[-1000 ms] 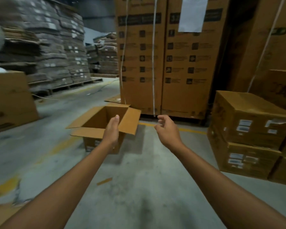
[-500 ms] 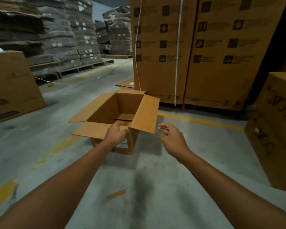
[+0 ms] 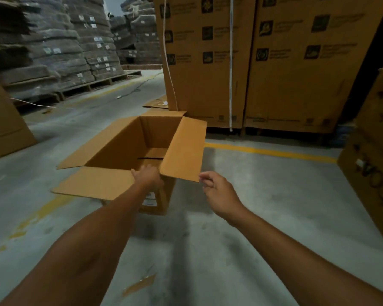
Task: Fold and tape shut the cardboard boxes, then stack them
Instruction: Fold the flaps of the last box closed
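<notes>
Cartons first: tall printed cartons (image 3: 274, 62) wall off the back, a white strap (image 3: 231, 62) hanging down their face, and wrapped stacks (image 3: 53, 51) of flat cardboard sit on pallets (image 3: 93, 86) far left. A plain brown box (image 3: 5, 120) crowds the left edge, marked boxes (image 3: 374, 162) crowd the right, and a yellow line (image 3: 270, 152) runs across the concrete floor (image 3: 274, 206) between them. Nothing blocks the hands; only a cardboard scrap (image 3: 139, 283) lies on the floor between the forearms. Centre stage, the open box (image 3: 159, 138) stands on the floor, all flaps up or out, the near flap (image 3: 95, 183) spread flat towards the camera. Both arms reach forward. Left hand (image 3: 147, 177) is at the near rim, knuckles up, fingers curled over the edge with tips hidden inside. Right hand (image 3: 219, 193) hovers beside the right flap (image 3: 184, 151), thumb and forefinger drawn close at its near corner; whether they pinch it, I cannot tell.
</notes>
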### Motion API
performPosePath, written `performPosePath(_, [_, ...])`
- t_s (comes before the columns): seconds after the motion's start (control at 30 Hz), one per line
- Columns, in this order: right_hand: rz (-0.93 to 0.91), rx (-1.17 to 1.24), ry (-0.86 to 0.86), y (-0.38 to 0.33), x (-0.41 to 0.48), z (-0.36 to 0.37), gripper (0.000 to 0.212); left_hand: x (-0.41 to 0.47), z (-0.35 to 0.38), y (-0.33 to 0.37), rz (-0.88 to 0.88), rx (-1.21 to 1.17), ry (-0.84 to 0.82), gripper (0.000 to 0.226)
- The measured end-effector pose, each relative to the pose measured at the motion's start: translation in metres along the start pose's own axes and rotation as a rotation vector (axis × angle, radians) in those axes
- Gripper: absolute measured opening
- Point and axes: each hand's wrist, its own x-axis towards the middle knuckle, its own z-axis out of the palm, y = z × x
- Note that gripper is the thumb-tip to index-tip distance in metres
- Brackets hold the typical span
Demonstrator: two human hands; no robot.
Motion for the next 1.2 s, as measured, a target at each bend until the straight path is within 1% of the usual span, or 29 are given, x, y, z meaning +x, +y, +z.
performPosePath(0.07, [0.018, -0.001, -0.027, 0.005, 0.000, -0.003, 0.042, -0.015, 0.002, 0.010, 0.022, -0.021, 0.056, 0.021])
performPosePath(0.1, [0.026, -0.001, -0.042, 0.008, -0.002, -0.004, 0.043, -0.025, 0.003, 0.015, 0.031, -0.052, 0.061, 0.010])
performPosePath(0.13, [0.038, -0.004, -0.052, 0.010, -0.004, -0.004, 0.043, -0.037, 0.004, 0.021, 0.040, -0.079, 0.049, 0.004])
performPosePath(0.23, [0.071, -0.050, -0.045, 0.017, -0.021, 0.000, 0.041, -0.081, 0.010, 0.040, 0.075, -0.169, 0.007, 0.009])
performPosePath(0.33, [0.131, -0.106, -0.066, 0.024, -0.053, 0.005, 0.040, -0.136, 0.023, 0.062, 0.143, -0.202, 0.004, 0.007])
performPosePath(0.43, [0.225, -0.104, -0.068, 0.034, -0.100, 0.012, 0.038, -0.201, 0.041, 0.088, 0.222, -0.237, 0.008, 0.017])
performPosePath(0.53, [0.340, -0.004, 0.023, 0.048, -0.151, 0.009, 0.029, -0.261, 0.057, 0.109, 0.306, -0.257, -0.030, 0.021])
performPosePath(0.63, [0.411, 0.119, 0.104, 0.064, -0.201, 0.000, 0.022, -0.312, 0.060, 0.113, 0.393, -0.374, -0.107, 0.029])
performPosePath(0.73, [0.461, 0.179, 0.197, 0.065, -0.244, -0.008, 0.007, -0.355, 0.051, 0.109, 0.528, -0.477, -0.209, 0.025])
performPosePath(0.8, [0.456, 0.232, 0.229, 0.061, -0.267, -0.011, 0.012, -0.387, 0.042, 0.107, 0.606, -0.532, -0.238, 0.033])
performPosePath(0.87, [0.444, 0.249, 0.262, 0.059, -0.287, -0.013, 0.018, -0.412, 0.039, 0.104, 0.626, -0.587, -0.254, 0.036])
performPosePath(0.93, [0.444, 0.255, 0.326, 0.060, -0.310, -0.023, 0.019, -0.435, 0.039, 0.098, 0.610, -0.549, -0.262, 0.031])
performPosePath(1.0, [0.442, 0.232, 0.389, 0.061, -0.333, -0.037, 0.017, -0.454, 0.043, 0.085, 0.536, -0.413, -0.241, 0.023])
performPosePath(1.03, [0.426, 0.218, 0.407, 0.064, -0.343, -0.044, 0.017, -0.462, 0.047, 0.075, 0.466, -0.322, -0.215, 0.028])
performPosePath(1.1, [0.396, 0.186, 0.418, 0.070, -0.364, -0.057, 0.016, -0.476, 0.059, 0.057, 0.287, -0.150, -0.136, 0.048])
performPosePath(1.13, [0.393, 0.171, 0.419, 0.072, -0.375, -0.062, 0.015, -0.482, 0.062, 0.053, 0.234, -0.103, -0.102, 0.053])
performPosePath(1.2, [0.379, 0.145, 0.435, 0.076, -0.391, -0.075, 0.017, -0.489, 0.062, 0.055, 0.207, -0.082, -0.079, 0.053])
